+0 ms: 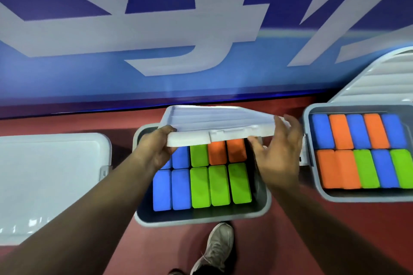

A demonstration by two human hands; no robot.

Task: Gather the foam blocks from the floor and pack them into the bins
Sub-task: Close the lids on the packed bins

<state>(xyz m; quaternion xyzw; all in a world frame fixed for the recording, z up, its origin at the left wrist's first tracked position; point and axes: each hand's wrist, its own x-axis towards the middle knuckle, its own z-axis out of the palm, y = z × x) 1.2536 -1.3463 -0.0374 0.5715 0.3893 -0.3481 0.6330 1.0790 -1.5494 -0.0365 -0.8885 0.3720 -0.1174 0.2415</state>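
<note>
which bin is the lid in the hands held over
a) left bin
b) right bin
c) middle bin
c: the left hand and right hand hold the lid tilted above the middle bin, while the left bin is covered and the right bin stands open.
</note>
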